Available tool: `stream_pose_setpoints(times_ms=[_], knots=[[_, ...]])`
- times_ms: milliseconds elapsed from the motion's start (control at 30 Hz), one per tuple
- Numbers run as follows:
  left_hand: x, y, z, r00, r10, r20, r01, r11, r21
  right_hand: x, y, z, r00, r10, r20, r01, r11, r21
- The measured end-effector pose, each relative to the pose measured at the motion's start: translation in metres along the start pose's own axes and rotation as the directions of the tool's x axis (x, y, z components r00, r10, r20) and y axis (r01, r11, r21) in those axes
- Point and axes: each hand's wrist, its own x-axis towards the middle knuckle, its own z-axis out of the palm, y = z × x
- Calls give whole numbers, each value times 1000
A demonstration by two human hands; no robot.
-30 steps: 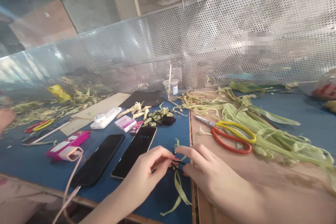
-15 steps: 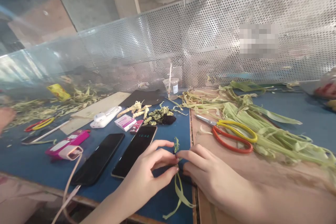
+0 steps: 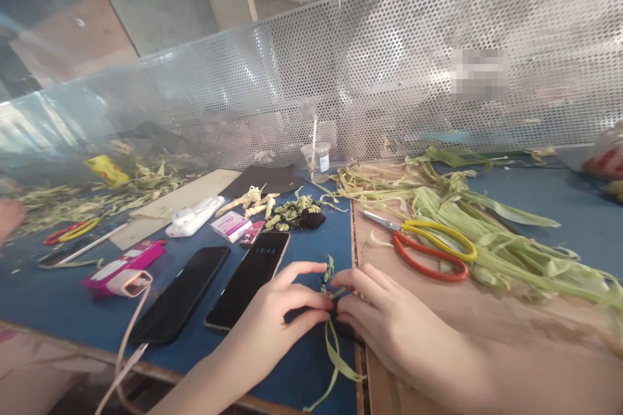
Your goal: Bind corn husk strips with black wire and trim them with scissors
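Above a smooth blue tabletop (image 3: 296, 376), the left hand (image 3: 287, 301) is pinching a narrow pale-green leaf strip (image 3: 335, 353) while the right hand (image 3: 389, 311) is curling close beside it, grip hidden, in apparent shaping work calling for steady fingertips.

Slender green leaf strip (image 3: 335, 355): between bare left hand (image 3: 286, 311) and bare right hand (image 3: 382, 311), over blue tabletop (image 3: 302, 376). Two flat black smartphones (image 3: 182, 295): side by side, left of the hands; magenta oblong packet (image 3: 130, 259) left of both. White-and-purple cardboard box (image 3: 231, 227) and green-and-black knotted bundle (image 3: 292, 214): behind the phones. Clear plastic cup (image 3: 317, 163): before grey perforated metal screen (image 3: 389, 58). Red-and-yellow-handled steel scissors (image 3: 400, 228): on tan board (image 3: 457, 305), right; long green leaves (image 3: 525, 266) behind and right.
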Motion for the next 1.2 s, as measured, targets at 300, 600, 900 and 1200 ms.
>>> stream_pose_setpoints(times_ms=[300,600,900,1200], knots=[[3,1,2,999,-24,-23,24,1000,-6,3,-4,-5,999,41,-34,-41,999,-6],[3,3,1,997,-76,-14,76,997,-8,0,-11,-10,955,284,82,-295,916,271],[4,4,2,994,-104,-29,103,994,-34,4,-4,2,978,207,13,-207,969,138],[3,2,3,992,-119,-32,115,988,-107,7,-1,-3,990,143,-13,-143,990,13]])
